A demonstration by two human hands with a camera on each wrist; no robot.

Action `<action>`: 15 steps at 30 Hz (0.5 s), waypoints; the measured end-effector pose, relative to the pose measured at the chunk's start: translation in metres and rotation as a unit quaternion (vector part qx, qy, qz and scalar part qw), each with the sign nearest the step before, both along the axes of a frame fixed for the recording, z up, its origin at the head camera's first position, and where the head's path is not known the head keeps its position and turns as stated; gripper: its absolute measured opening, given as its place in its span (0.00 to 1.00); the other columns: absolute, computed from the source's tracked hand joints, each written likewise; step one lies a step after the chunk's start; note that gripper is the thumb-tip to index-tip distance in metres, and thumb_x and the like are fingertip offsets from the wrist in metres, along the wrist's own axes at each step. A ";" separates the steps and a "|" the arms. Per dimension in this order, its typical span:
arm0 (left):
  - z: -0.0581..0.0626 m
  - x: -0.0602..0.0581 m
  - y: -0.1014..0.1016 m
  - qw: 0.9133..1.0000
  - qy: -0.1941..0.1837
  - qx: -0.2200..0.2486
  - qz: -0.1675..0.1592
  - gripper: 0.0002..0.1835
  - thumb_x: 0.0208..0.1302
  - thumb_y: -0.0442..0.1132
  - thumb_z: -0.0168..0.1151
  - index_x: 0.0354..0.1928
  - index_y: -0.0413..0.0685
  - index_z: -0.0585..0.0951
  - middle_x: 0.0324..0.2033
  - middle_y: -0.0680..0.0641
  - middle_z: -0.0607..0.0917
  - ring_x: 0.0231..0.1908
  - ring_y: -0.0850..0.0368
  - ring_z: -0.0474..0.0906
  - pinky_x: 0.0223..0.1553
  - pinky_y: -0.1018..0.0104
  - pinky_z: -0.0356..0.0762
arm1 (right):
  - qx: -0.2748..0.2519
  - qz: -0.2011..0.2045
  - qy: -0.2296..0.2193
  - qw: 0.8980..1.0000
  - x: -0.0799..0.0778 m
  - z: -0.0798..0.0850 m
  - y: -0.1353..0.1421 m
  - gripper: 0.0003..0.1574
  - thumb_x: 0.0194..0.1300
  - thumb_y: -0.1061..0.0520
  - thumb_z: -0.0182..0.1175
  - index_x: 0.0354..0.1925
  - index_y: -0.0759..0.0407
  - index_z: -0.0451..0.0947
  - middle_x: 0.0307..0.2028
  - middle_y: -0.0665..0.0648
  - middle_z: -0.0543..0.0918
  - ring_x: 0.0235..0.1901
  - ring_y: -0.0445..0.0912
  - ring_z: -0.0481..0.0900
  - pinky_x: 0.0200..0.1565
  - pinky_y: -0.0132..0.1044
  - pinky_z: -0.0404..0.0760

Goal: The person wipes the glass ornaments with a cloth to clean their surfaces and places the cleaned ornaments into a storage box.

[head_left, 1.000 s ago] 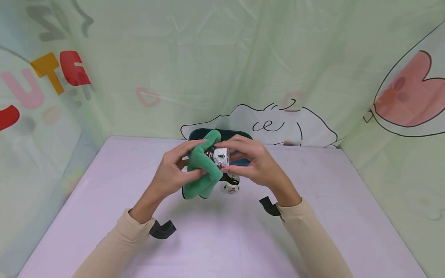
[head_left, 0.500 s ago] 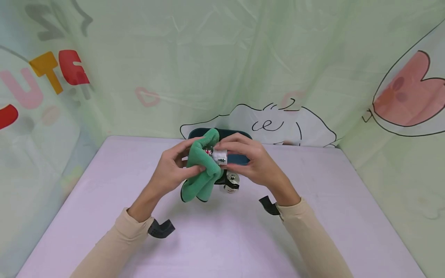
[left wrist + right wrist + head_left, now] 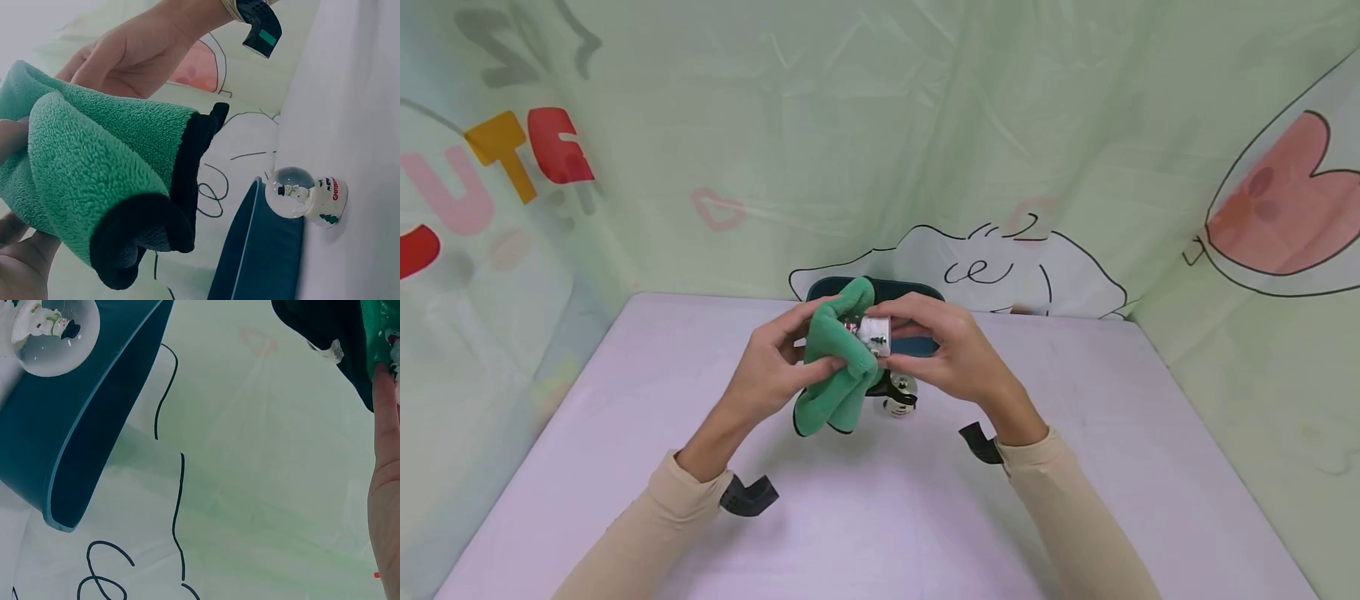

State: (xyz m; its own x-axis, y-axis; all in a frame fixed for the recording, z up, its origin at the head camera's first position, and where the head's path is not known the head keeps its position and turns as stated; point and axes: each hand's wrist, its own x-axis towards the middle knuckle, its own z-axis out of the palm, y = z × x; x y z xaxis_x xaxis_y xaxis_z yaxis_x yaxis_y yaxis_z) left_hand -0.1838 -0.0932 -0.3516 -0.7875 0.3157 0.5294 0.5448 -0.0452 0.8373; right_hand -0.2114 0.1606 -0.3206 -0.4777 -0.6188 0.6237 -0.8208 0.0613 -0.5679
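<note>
A green cloth [image 3: 831, 350] with black edging is gripped by my left hand [image 3: 763, 362] and wraps one end of a snow globe [image 3: 876, 335]. My right hand [image 3: 947, 343] pinches the globe's white base, thumb below and fingers above, with the base pointing right. The glass dome is mostly covered by the cloth. In the left wrist view the cloth [image 3: 106, 156] hides the held globe. A second snow globe [image 3: 292, 192], with a snowman inside and a white base, stands upright on the table, partly behind the cloth in the head view.
A dark teal bin [image 3: 917, 344] stands at the back of the table, behind the hands. The second globe is in front of it. The lilac tabletop [image 3: 880, 517] meets pale green printed curtains [image 3: 850, 167] at the back and sides.
The held globe has turned, its printed tree shifting lower on the base. My right fingers have shifted on the base, and the cloth has bunched slightly differently. Both arms stay nearly in place.
</note>
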 end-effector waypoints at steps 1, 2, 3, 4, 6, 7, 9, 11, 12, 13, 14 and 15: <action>0.000 0.000 0.000 1.000 0.005 -0.001 0.000 0.36 0.58 0.23 0.71 0.69 0.42 0.74 0.58 0.42 0.81 0.53 0.51 0.81 0.51 0.58 0.85 | 0.000 0.000 -0.004 1.000 0.000 0.000 0.000 0.35 0.51 0.74 0.74 0.59 0.67 0.78 0.50 0.62 0.83 0.47 0.49 0.85 0.49 0.42 0.87; 0.000 0.000 0.000 1.000 0.012 -0.002 -0.001 0.36 0.58 0.23 0.71 0.69 0.42 0.74 0.58 0.42 0.81 0.53 0.51 0.81 0.51 0.57 0.85 | -0.002 0.000 -0.008 1.000 0.000 -0.001 0.000 0.35 0.51 0.74 0.75 0.59 0.67 0.78 0.50 0.62 0.83 0.46 0.49 0.86 0.48 0.42 0.87; 0.000 0.000 0.000 1.000 0.019 -0.003 -0.001 0.36 0.57 0.23 0.71 0.69 0.42 0.74 0.58 0.42 0.81 0.53 0.51 0.81 0.51 0.57 0.85 | -0.001 -0.003 -0.011 1.000 0.000 -0.001 0.000 0.35 0.51 0.74 0.75 0.59 0.66 0.78 0.50 0.61 0.83 0.45 0.49 0.86 0.48 0.42 0.87; 0.000 0.000 0.001 1.000 0.025 -0.004 -0.001 0.36 0.57 0.23 0.72 0.69 0.42 0.74 0.58 0.42 0.81 0.53 0.51 0.81 0.50 0.57 0.85 | 0.000 -0.006 -0.013 1.000 0.000 -0.002 0.001 0.35 0.51 0.73 0.75 0.59 0.66 0.79 0.49 0.61 0.84 0.44 0.48 0.86 0.47 0.42 0.87; -0.001 0.000 0.001 0.999 0.038 -0.006 0.000 0.36 0.57 0.22 0.72 0.69 0.42 0.74 0.58 0.43 0.81 0.53 0.51 0.81 0.50 0.57 0.86 | 0.001 -0.012 -0.016 1.000 0.000 -0.002 0.001 0.35 0.51 0.72 0.76 0.58 0.65 0.79 0.49 0.60 0.84 0.42 0.47 0.86 0.46 0.42 0.88; -0.001 0.000 0.001 0.999 0.043 -0.009 0.001 0.36 0.56 0.22 0.72 0.69 0.41 0.74 0.59 0.43 0.81 0.53 0.51 0.81 0.50 0.57 0.86 | 0.002 -0.015 -0.015 1.000 0.000 -0.002 0.001 0.34 0.51 0.72 0.76 0.58 0.65 0.79 0.48 0.59 0.85 0.42 0.46 0.86 0.45 0.41 0.88; -0.001 0.000 0.001 0.998 0.055 -0.014 0.005 0.36 0.56 0.21 0.72 0.68 0.41 0.74 0.59 0.43 0.80 0.54 0.51 0.80 0.50 0.58 0.85 | 0.006 -0.024 -0.013 1.000 0.000 -0.001 0.001 0.34 0.52 0.71 0.76 0.57 0.64 0.80 0.47 0.58 0.85 0.40 0.45 0.86 0.44 0.39 0.88; -0.001 0.001 0.002 0.998 0.064 -0.019 0.006 0.37 0.55 0.21 0.72 0.68 0.40 0.74 0.60 0.43 0.80 0.55 0.51 0.79 0.50 0.59 0.85 | 0.009 -0.031 -0.013 0.999 0.000 0.000 0.001 0.32 0.53 0.69 0.76 0.57 0.63 0.80 0.44 0.56 0.86 0.39 0.44 0.86 0.42 0.38 0.88; -0.001 0.001 0.002 0.997 0.069 -0.021 0.005 0.37 0.55 0.21 0.72 0.68 0.40 0.74 0.61 0.43 0.80 0.56 0.51 0.79 0.50 0.59 0.85 | 0.011 -0.034 -0.015 0.999 0.000 0.000 0.001 0.31 0.53 0.69 0.76 0.56 0.62 0.81 0.42 0.55 0.86 0.38 0.43 0.86 0.41 0.37 0.88; -0.001 0.001 0.002 0.997 0.073 -0.023 0.004 0.37 0.55 0.21 0.72 0.68 0.40 0.74 0.61 0.43 0.79 0.56 0.51 0.78 0.50 0.59 0.85 | 0.012 -0.038 -0.016 0.999 0.000 0.000 0.001 0.29 0.54 0.68 0.75 0.55 0.61 0.81 0.41 0.54 0.86 0.37 0.43 0.86 0.40 0.37 0.88; -0.001 0.001 0.002 0.997 0.077 -0.024 0.003 0.36 0.55 0.21 0.72 0.68 0.40 0.74 0.61 0.43 0.79 0.57 0.51 0.78 0.50 0.59 0.85 | 0.012 -0.039 -0.021 0.999 0.000 0.000 0.000 0.28 0.55 0.67 0.75 0.55 0.61 0.81 0.39 0.53 0.86 0.36 0.42 0.86 0.39 0.37 0.88; -0.002 0.001 0.002 0.996 0.080 -0.025 0.002 0.36 0.55 0.21 0.73 0.68 0.40 0.75 0.61 0.43 0.79 0.57 0.51 0.78 0.50 0.59 0.86 | 0.014 -0.041 -0.025 0.999 0.000 0.000 0.000 0.27 0.55 0.67 0.74 0.54 0.60 0.81 0.37 0.52 0.86 0.34 0.42 0.85 0.38 0.37 0.88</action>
State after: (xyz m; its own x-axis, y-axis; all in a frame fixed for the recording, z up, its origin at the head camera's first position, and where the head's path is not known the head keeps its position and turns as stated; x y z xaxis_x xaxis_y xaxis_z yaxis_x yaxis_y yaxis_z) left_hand -0.1828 -0.0907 -0.3533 -0.6951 0.3428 0.6319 0.6718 -0.0029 0.7407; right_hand -0.2114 0.1609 -0.3208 -0.5577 -0.5922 0.5816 -0.7833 0.1439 -0.6047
